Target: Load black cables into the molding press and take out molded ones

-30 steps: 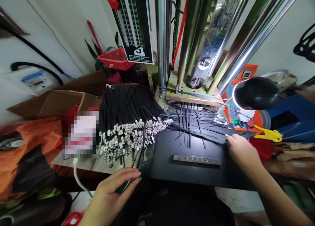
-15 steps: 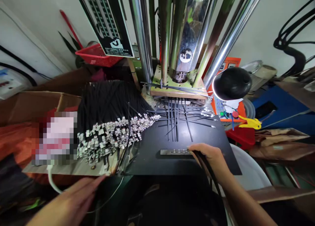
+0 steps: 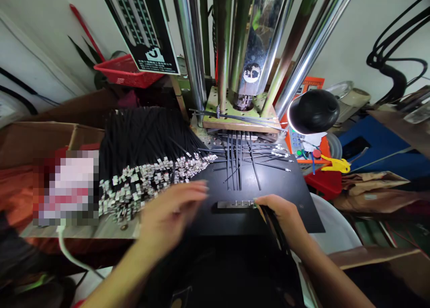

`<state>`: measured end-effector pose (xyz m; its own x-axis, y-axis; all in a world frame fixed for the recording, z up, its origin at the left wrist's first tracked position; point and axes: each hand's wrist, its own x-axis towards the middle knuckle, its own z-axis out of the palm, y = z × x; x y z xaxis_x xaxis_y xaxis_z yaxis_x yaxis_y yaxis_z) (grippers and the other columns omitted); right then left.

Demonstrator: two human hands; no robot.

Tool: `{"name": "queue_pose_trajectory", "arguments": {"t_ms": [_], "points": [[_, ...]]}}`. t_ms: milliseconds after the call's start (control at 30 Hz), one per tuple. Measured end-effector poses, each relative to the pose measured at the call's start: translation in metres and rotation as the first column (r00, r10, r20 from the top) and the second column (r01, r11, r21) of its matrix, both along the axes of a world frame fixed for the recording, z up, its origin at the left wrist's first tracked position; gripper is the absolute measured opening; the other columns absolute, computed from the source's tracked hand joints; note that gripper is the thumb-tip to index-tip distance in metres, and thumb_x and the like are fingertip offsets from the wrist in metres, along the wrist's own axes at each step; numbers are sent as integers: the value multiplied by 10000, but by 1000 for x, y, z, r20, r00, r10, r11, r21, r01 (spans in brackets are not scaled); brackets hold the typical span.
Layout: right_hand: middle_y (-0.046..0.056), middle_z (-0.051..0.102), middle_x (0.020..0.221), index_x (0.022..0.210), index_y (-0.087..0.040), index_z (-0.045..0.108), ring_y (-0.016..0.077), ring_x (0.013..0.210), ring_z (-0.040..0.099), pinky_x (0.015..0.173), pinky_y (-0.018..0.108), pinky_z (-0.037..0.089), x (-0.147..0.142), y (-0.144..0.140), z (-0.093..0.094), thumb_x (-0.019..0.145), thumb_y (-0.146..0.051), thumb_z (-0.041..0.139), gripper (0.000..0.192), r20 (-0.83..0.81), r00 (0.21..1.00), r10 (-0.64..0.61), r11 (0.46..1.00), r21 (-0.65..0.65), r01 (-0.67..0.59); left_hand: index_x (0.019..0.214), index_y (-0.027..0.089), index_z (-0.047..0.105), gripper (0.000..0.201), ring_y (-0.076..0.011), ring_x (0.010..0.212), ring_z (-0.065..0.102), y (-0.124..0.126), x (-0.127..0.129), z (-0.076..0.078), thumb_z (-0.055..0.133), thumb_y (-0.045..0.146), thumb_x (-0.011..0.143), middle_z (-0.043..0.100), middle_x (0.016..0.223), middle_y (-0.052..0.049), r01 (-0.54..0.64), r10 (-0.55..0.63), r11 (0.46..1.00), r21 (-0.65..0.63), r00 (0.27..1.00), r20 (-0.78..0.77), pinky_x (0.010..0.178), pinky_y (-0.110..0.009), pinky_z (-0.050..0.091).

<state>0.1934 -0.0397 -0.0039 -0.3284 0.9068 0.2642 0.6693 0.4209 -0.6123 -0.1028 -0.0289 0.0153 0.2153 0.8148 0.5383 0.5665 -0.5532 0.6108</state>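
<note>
My right hand point(image 3: 280, 211) is closed round a few black cables point(image 3: 276, 234), which hang down past my wrist. Its fingertips are at the right end of a slotted metal bar point(image 3: 225, 205) with small pins on it. This bar lies on the dark work mat point(image 3: 204, 220). Over the mat's left side, my left hand point(image 3: 171, 209) reaches towards the bar, fingers curled and blurred by motion; whether they hold anything is not clear. Loose black cables point(image 3: 239, 164) lie on the mat beyond the bar, under the press plate point(image 3: 242, 122).
A thick pile of black cables with pale metal ends point(image 3: 144, 142) covers the table's left side. Behind stands a press with steel columns point(image 3: 191, 48). On the right are a black lamp point(image 3: 314, 112), an orange control box point(image 3: 295, 142) and a yellow-handled tool point(image 3: 336, 164).
My left hand has come up from below the table's front edge and moved right, over the mat. My right hand stays at the bar's right end. The view has shifted slightly.
</note>
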Motion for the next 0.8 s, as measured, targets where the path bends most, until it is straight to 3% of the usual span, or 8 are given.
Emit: {"name": "queue_pose_trajectory", "arguments": {"t_ms": [133, 233, 333, 433, 567, 667, 733, 800], "points": [[64, 702, 855, 939, -185, 670, 200, 793, 650, 697, 291, 532, -5, -4, 2, 861, -110, 510, 193, 127, 988, 89, 995, 25, -93, 871, 208, 685, 221, -163, 956, 704, 16, 80, -31, 524, 57, 891, 744, 876, 3, 384, -384, 910, -155, 923, 32, 896, -293, 547], [51, 716, 864, 946, -198, 688, 199, 802, 661, 706, 294, 538, -1, -4, 3, 884, -118, 519, 197, 113, 988, 105, 994, -2, -105, 803, 202, 649, 182, -144, 776, 675, 24, 98, -34, 576, 37, 826, 708, 797, 18, 347, -379, 856, -384, 925, -7, 696, -229, 507], [25, 743, 882, 954, -222, 717, 187, 788, 700, 710, 280, 558, 13, -2, -1, 912, -184, 553, 173, -15, 999, -38, 999, -23, 37, 839, 206, 618, 170, -142, 715, 641, 27, 98, -24, 602, 45, 786, 693, 804, 20, 265, -351, 829, -493, 932, -90, 610, -219, 443], [19, 751, 897, 948, -222, 726, 185, 790, 714, 718, 278, 573, 22, 0, -8, 916, -232, 575, 154, -105, 984, -145, 989, 8, 146, 933, 224, 608, 244, -157, 745, 655, 27, 103, -17, 571, 41, 775, 705, 858, 16, 207, -350, 831, -516, 916, -197, 623, -232, 442], [28, 734, 894, 965, -211, 710, 189, 816, 698, 726, 293, 571, 19, -3, -10, 929, -210, 539, 175, -32, 999, -23, 998, 62, 25, 1007, 224, 618, 229, -189, 860, 671, 15, 104, -21, 521, 76, 861, 710, 899, -4, 201, -347, 892, -405, 878, -329, 772, -302, 516], [52, 725, 965, 1036, -206, 690, 196, 909, 682, 802, 303, 565, 16, -7, -5, 944, -178, 519, 197, -12, 998, 68, 987, 144, -65, 1107, 224, 606, 212, -213, 1028, 633, -3, 74, -26, 523, 153, 925, 686, 1062, -49, 191, -229, 971, -142, 908, -350, 934, -378, 505], [51, 722, 1003, 1080, -214, 672, 189, 946, 675, 836, 294, 556, 16, -8, -2, 943, -154, 524, 211, -25, 997, 75, 981, 183, -70, 1074, 216, 601, 150, -224, 1012, 625, -16, 43, -29, 550, 240, 935, 657, 1064, -74, -9, -5, 999, -41, 945, -328, 909, -388, 519], [39, 723, 988, 1082, -222, 664, 180, 927, 679, 830, 285, 555, 18, -6, -2, 938, -144, 533, 210, -44, 998, 55, 980, 193, -45, 1057, 198, 578, 218, -226, 876, 639, -25, 15, -34, 587, 364, 914, 642, 978, -80, -294, 256, 953, -68, 908, -332, 785, -375, 552]]}}
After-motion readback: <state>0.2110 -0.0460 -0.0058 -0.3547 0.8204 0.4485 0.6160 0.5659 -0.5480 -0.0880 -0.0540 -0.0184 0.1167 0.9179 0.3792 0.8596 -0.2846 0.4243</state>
